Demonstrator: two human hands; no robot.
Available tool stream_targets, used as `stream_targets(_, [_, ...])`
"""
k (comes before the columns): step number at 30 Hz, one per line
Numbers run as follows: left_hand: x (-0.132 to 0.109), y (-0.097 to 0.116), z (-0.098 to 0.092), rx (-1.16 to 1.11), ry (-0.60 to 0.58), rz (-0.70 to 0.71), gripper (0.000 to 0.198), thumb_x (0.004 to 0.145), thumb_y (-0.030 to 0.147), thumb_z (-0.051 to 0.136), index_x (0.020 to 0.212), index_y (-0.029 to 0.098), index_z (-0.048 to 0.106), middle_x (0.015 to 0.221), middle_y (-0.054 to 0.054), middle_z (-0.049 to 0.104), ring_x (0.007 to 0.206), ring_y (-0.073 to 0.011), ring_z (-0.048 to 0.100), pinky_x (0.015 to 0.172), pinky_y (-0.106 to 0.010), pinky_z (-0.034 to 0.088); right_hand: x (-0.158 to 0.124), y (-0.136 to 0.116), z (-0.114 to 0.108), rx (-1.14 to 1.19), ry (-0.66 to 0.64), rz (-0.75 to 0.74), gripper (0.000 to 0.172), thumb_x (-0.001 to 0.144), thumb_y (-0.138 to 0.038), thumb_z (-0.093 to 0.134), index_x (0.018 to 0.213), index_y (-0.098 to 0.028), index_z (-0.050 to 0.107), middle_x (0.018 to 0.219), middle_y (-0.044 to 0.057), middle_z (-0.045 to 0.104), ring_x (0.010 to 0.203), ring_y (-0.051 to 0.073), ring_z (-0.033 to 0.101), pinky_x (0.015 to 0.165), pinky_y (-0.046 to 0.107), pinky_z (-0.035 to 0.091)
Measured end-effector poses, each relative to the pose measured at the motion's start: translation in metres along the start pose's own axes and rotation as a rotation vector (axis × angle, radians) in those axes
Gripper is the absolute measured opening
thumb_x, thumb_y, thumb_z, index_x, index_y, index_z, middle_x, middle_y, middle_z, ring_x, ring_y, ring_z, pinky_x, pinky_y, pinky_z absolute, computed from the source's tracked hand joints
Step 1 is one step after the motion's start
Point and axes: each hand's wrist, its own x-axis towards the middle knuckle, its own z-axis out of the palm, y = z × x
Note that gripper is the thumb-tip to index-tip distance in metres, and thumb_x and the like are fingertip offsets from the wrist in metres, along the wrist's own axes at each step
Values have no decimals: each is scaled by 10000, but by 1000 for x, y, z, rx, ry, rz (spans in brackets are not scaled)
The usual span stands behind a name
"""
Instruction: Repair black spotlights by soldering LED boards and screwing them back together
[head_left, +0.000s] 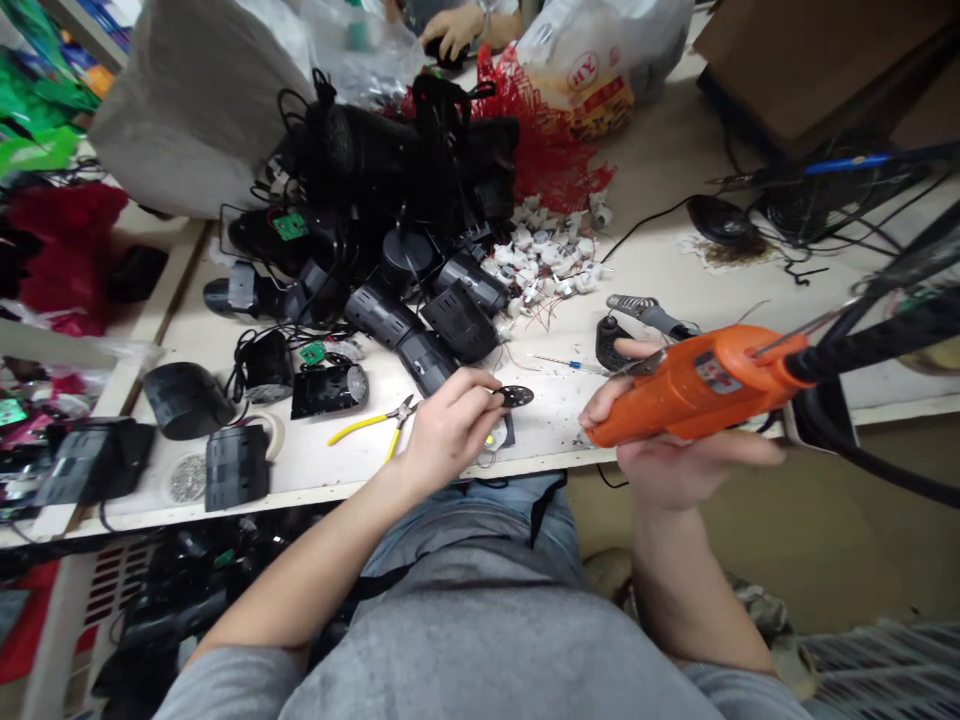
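Observation:
My right hand (667, 440) is wrapped around an orange power screwdriver (701, 385) with a black cable, held level just past the front edge of the workbench (660, 200), its tip pointing left. My left hand (450, 425) pinches a small black round plate (516, 396) over the bench's front edge, just left of the tool's tip. Yellow-handled pliers (371, 425) lie beside my left wrist.
A heap of black lamp housings (405, 230) fills the bench's middle, with small white parts (551, 262) and red netting (540, 140) behind. A soldering iron stand (637, 315) sits near the tool. Another person's hand (454, 30) rests at the far edge. Bags and a cardboard box stand behind.

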Motion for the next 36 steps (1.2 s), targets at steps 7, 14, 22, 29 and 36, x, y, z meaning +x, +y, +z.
stream_targets(7, [-20, 9, -19, 179, 205, 232, 257, 959, 109, 605, 1202, 186, 641, 1053, -86, 761, 958, -164, 749, 806, -245, 631, -14, 3, 40, -175, -69, 68, 371, 752, -311, 795, 1077, -223, 638, 658, -35, 650, 555, 150, 602, 565, 312, 546])
stream_targets(14, [-15, 6, -25, 139, 201, 228, 241, 953, 244, 684, 1174, 156, 648, 1049, -105, 744, 936, -180, 738, 785, -280, 635, -11, -9, 50, -252, -34, 43, 331, 718, -264, 778, 1006, -192, 631, 648, -32, 660, 564, 148, 627, 582, 302, 567])
stream_targets(22, [-6, 5, -32, -160, -43, -22, 557, 886, 514, 730, 1315, 184, 597, 1094, -107, 694, 1008, -233, 677, 860, -397, 594, -16, -8, 55, -208, -88, 86, 356, 711, -259, 777, 1016, -192, 607, 629, -39, 641, 503, 127, 583, 529, 279, 539])
stream_targets(29, [-13, 6, -25, -263, -30, -120, 463, 871, 391, 767, 1270, 205, 626, 1069, -76, 634, 946, -195, 650, 784, -342, 583, -19, -5, 57, -219, -97, 86, 343, 714, -244, 775, 1004, -208, 596, 643, -47, 639, 511, 132, 594, 553, 292, 551])
stream_targets(36, [-37, 6, -12, -226, -80, -225, 404, 865, 290, 746, 1237, 181, 631, 1054, -79, 629, 977, -210, 623, 843, -371, 558, -13, -11, 37, -39, -105, 25, 496, 702, -575, 850, 1040, -249, 693, 727, -6, 655, 530, 144, 580, 462, 282, 474])
